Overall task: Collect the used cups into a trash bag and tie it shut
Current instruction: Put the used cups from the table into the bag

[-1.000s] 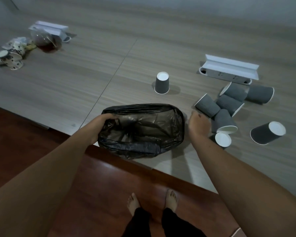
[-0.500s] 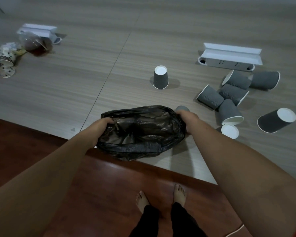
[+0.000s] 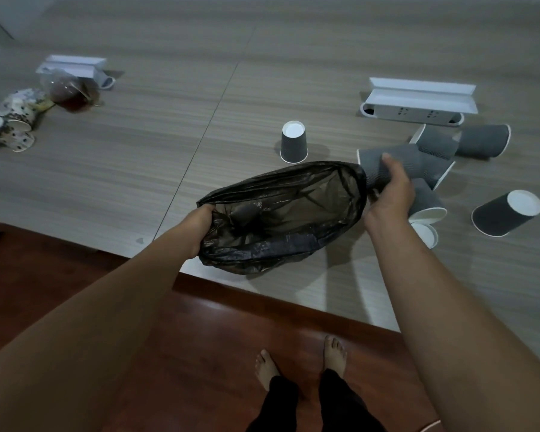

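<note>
My left hand (image 3: 200,226) pinches the near edge of the black trash bag (image 3: 281,219) and holds its mouth wide open over the edge of the table (image 3: 138,169). My right hand (image 3: 390,194) is curled round a grey paper cup (image 3: 373,165), with my thumb on top. The cup lies on its side, right next to the bag's far rim, its white-edged mouth turned toward the bag. Something dark already sits at the bottom of the bag, maybe a cup, but I cannot tell.

I think the job has only just started. To do this step well, I should keep the bag's mouth pulled open with my left hand so it does not flop shut. Then I should bring the cup over the opening before I let go, so it drops inside and does not roll off the table.

More cups wait. One upside-down cup (image 3: 293,143) stands alone behind the bag. A pile of cups (image 3: 434,145) lies on its side past my right hand, near a white socket box (image 3: 418,104). One more cup (image 3: 505,213) lies far to the right. I should not knock the pile with my arm. The tying comes last, when all the cups are in.
</note>
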Tool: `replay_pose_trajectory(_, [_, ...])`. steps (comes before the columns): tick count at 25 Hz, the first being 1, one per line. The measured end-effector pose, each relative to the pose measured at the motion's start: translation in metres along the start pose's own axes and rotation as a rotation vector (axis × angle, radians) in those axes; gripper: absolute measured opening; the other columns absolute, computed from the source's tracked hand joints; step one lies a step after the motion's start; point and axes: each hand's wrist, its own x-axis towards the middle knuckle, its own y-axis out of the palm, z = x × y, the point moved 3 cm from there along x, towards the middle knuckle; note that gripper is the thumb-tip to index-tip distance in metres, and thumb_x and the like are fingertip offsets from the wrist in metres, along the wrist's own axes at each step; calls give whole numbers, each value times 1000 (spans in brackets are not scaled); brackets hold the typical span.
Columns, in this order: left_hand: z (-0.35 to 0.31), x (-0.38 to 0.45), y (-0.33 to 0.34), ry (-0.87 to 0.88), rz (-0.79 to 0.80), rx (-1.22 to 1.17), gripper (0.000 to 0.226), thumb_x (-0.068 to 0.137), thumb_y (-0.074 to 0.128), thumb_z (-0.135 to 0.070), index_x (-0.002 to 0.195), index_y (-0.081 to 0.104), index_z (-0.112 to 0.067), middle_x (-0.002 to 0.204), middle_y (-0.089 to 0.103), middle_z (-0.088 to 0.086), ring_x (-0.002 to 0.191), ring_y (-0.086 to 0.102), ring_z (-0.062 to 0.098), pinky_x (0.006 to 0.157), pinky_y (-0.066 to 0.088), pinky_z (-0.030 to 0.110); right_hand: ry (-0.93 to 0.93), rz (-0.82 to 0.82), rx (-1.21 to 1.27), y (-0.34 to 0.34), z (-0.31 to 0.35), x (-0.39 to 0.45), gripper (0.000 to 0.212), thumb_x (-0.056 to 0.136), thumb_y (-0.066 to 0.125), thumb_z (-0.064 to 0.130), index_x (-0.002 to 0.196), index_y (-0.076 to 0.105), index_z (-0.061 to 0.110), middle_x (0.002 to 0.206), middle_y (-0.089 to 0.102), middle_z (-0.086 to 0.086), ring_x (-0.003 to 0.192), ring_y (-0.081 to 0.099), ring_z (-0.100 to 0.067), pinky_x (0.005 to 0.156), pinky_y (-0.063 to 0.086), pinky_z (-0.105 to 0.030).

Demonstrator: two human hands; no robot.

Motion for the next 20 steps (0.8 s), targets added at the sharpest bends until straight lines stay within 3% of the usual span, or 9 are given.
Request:
replay_pose_trajectory(2, [-2, -2, 7, -10, 15, 16, 41, 95, 44, -38, 109, 69, -9, 99, 75, 18, 94, 70, 34, 90, 55, 45, -21, -16, 51, -4, 8, -8, 77, 48, 87, 17, 122, 64, 10, 118, 70, -13, 106, 68, -34, 82, 60, -48])
replay_pose_trajectory(4, [-4, -5, 16, -19, 28, 16, 40, 96, 43, -39, 102, 70, -10, 96, 75, 19, 89, 70, 33, 84, 57, 42, -78, 29, 92, -6, 17, -15, 75, 49, 85, 17, 120, 64, 7, 116, 70, -11, 104, 67, -32, 81, 59, -43])
replay_pose_trajectory(7, [-8, -8, 33, -38, 77, 0, 38, 97, 43, -38, 89, 69, -11, 85, 73, 16, 79, 68, 30, 73, 55, 35, -6, 332, 62, 1, 12, -42, 30, 54, 72, 11, 84, 71, 10, 78, 69, -1, 74, 65, -16, 67, 52, -26])
replay_pose_trajectory(9, [-10, -10, 42, -53, 113, -6, 38, 97, 43, -37, 83, 69, -13, 76, 73, 12, 75, 67, 29, 70, 54, 34, 39, 539, -173, 5, -7, -67, 22, 52, 65, 5, 71, 69, 15, 63, 65, 6, 60, 60, -9, 58, 48, -19])
replay_pose_trajectory(12, [-15, -11, 45, -87, 155, -1, 39, 96, 44, -38, 82, 71, -13, 70, 74, 11, 74, 69, 29, 70, 55, 35, 161, 703, -475, -1, -50, -68, 48, 46, 63, 2, 93, 65, 12, 78, 67, 0, 76, 61, -15, 65, 49, -24])
replay_pose_trajectory(15, [-20, -16, 42, -96, 239, -17, 42, 94, 48, -42, 94, 74, -9, 91, 76, 18, 83, 72, 33, 74, 58, 38, 342, 628, -529, -11, -85, -42, 53, 41, 64, 2, 94, 65, 4, 84, 66, -10, 88, 60, -28, 77, 47, -34])
replay_pose_trajectory(17, [-23, -16, 36, -87, 262, -64, 42, 93, 49, -43, 93, 74, -9, 93, 75, 18, 79, 73, 32, 70, 59, 38, 373, 586, -657, -13, -98, -27, 58, 46, 73, 4, 103, 66, 5, 94, 70, -12, 99, 64, -35, 84, 52, -37])
replay_pose_trajectory(20, [-25, -12, 18, -65, 246, -187, 43, 96, 46, -43, 88, 72, -10, 83, 74, 14, 70, 73, 29, 62, 59, 35, 259, 575, -1195, -14, -101, -6, 78, 53, 88, 34, 122, 59, 13, 114, 68, -6, 105, 66, -29, 93, 54, -38])
